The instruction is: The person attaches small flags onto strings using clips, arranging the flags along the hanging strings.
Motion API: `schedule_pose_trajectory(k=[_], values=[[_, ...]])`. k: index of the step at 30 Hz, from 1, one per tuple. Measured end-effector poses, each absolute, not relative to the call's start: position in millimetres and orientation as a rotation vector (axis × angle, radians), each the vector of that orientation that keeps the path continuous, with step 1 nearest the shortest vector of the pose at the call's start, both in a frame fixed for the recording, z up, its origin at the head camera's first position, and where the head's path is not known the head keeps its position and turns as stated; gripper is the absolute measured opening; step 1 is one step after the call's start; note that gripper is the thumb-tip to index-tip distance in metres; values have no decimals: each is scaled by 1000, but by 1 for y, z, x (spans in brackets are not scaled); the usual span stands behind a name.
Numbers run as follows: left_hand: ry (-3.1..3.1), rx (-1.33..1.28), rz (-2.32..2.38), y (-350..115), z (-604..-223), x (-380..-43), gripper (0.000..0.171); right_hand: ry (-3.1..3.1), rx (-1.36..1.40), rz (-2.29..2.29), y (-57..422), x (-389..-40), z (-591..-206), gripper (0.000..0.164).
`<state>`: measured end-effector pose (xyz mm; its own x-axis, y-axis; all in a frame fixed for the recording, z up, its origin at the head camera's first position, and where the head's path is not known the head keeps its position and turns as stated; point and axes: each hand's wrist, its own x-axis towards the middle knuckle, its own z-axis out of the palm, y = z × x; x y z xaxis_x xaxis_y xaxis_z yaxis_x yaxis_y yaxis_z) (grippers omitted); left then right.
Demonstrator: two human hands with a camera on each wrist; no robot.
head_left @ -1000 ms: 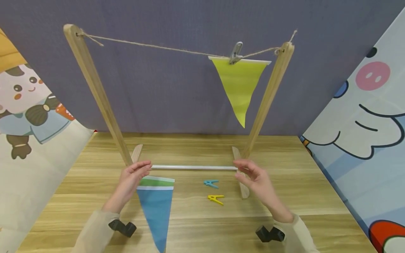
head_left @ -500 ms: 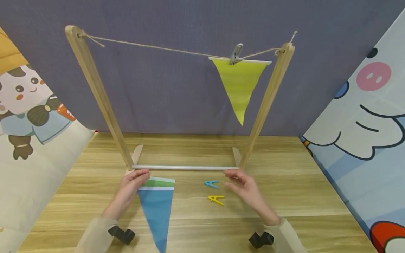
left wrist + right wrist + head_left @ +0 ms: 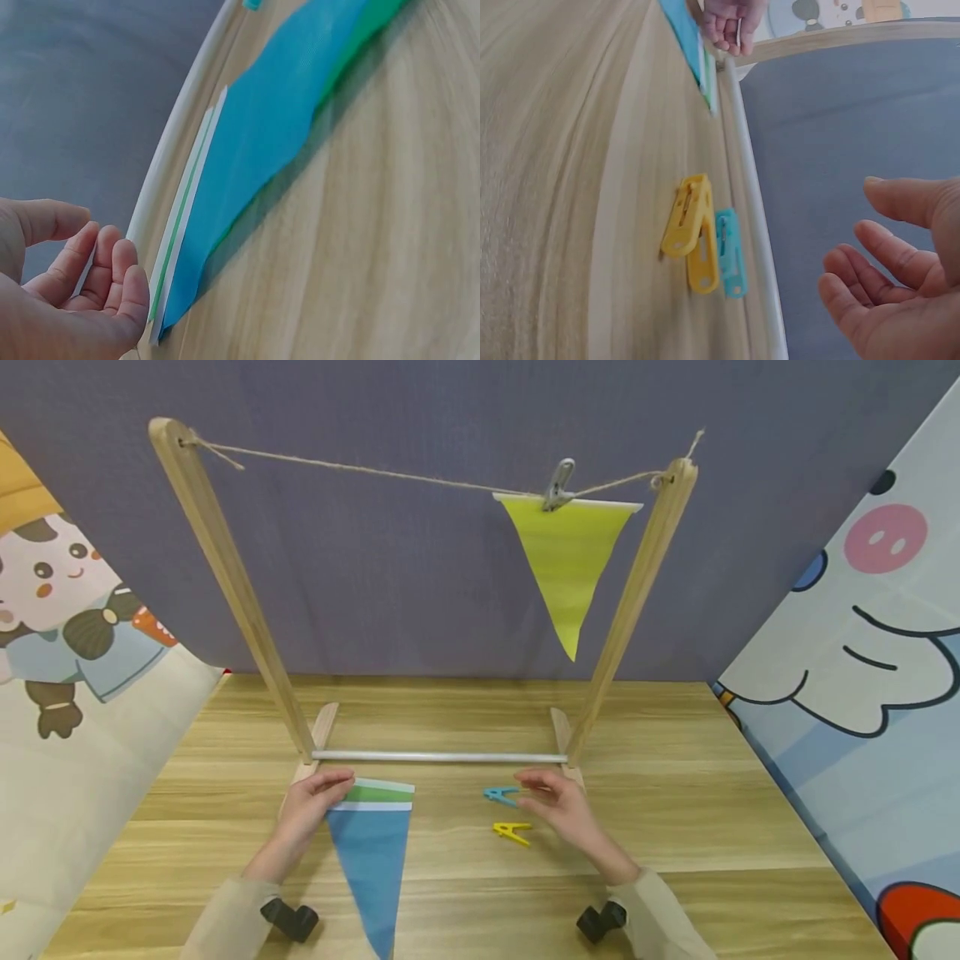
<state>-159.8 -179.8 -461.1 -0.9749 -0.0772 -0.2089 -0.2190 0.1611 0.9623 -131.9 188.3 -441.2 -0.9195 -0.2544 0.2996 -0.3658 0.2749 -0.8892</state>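
My left hand (image 3: 309, 806) hovers by the upper left corner of a blue pennant (image 3: 371, 860) that lies over a green pennant (image 3: 382, 794). Its fingers are loosely bent and hold nothing in the left wrist view. My right hand (image 3: 558, 810), thumb and fingers apart, is just right of a blue clothespin (image 3: 498, 794). A yellow clothespin (image 3: 512, 832) lies nearer to me, also seen in the right wrist view beside the blue one. Above, a yellow pennant (image 3: 567, 568) hangs from a string (image 3: 360, 468) by a grey clip (image 3: 558, 485).
A wooden frame has a left post (image 3: 232, 585) and a right post (image 3: 633, 610), with a white rod (image 3: 442, 757) across its base. It stands on the wood-grain table (image 3: 712, 827), before a grey backdrop (image 3: 390, 585). Cartoon-printed cloths flank the table.
Both hands have come away from the white rod towards me. My right hand has moved left and down to beside the blue clothespin; my left has shifted slightly to the pennant corner.
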Motion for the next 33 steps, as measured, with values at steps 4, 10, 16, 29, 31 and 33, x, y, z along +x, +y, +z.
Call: schedule_pose_trajectory(k=[4, 10, 16, 29, 31, 33], values=[[2404, -279, 1859, -179, -461, -160, 34, -2479, 514, 1705, 187, -136, -445, 29], [2639, -154, 1683, -178, -465, -161, 23, -2523, 413, 1715, 185, -143, -452, 28], [2912, 36, 1418, -178, -464, -160, 13, -2578, 404, 1651, 186, -151, -465, 28], [3092, 395, 1049, -183, -467, -159, 13, -2762, 421, 1297, 184, -157, -473, 27], [3087, 418, 989, -184, -466, -158, 14, -2800, 389, 1250, 183, -157, -473, 28], [3076, 433, 939, -184, -464, -158, 14, -2837, 368, 1201, 182, -158, -472, 29]])
